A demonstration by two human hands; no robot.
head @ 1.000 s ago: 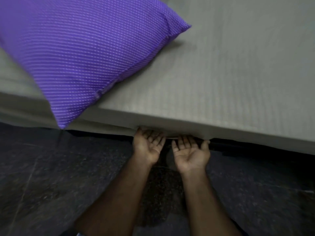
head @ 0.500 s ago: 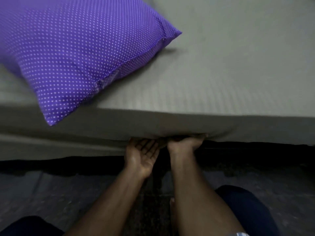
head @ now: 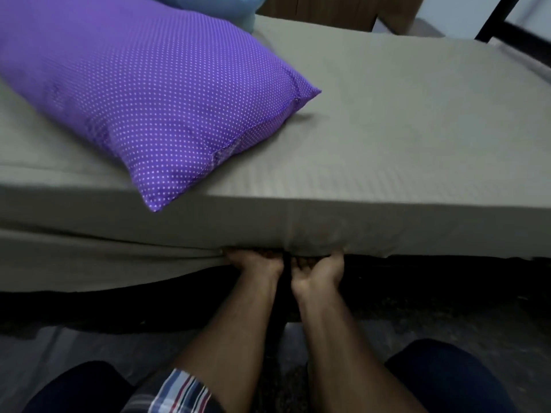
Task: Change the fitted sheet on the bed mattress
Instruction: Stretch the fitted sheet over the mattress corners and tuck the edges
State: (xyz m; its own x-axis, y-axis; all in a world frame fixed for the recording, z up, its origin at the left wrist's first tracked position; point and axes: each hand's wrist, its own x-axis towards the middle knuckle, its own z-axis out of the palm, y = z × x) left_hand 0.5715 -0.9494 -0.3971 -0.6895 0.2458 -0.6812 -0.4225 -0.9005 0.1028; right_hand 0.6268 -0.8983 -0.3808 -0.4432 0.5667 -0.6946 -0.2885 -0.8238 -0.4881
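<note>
A grey fitted sheet [head: 387, 138] covers the top and near side of the mattress [head: 432, 234]. At the lower edge of that side, my left hand [head: 256, 262] and my right hand [head: 319, 268] sit close together, palms up. Their fingers curl up round the sheet's hem where it meets the underside of the mattress, and the fingertips are hidden behind the cloth. Left of my hands, the sheet's loose edge [head: 104, 263] hangs lower and sags in folds.
A purple white-dotted pillow [head: 143, 93] lies on the left of the bed, one corner over the near edge. A pale blue pillow [head: 214, 7] lies behind it. Brown wooden furniture [head: 328, 10] and a black metal frame [head: 507, 22] stand beyond. My knees [head: 447, 380] rest on dark floor.
My hands went from flat, palms up under the mattress to curled round the sheet's lower edge. The view pulled back and up, showing more of the bed.
</note>
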